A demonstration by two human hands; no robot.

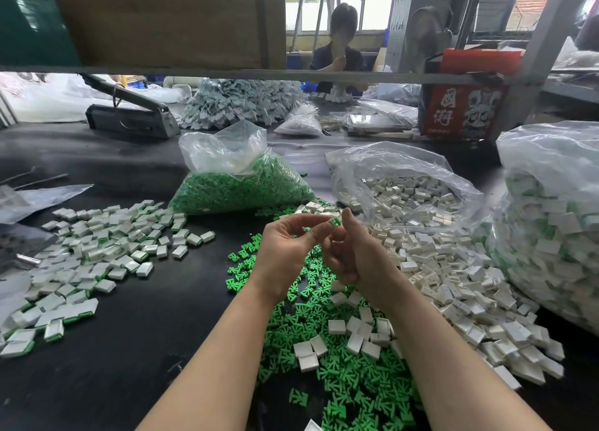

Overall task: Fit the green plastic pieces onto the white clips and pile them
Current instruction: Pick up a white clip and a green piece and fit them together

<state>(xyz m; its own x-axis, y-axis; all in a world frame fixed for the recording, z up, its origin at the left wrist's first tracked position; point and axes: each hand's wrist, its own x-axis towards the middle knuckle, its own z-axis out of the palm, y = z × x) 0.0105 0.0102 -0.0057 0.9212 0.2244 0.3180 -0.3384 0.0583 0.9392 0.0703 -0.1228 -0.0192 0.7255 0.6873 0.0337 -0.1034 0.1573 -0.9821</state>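
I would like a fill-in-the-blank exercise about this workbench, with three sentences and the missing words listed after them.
1. The left hand and the right hand together pinch one small piece that is white and ____.
2. The pile of finished clips lies on the person's ____ side.
3. The bag of green pieces stands ____ the hands, farther from the person.

Missing words: green; left; behind

There is one wide-angle view, from the person's head. It looks forward and down, close over the hands (319, 252) in the middle of the frame, with the black tabletop (129, 317) stretching toward the upper edge.
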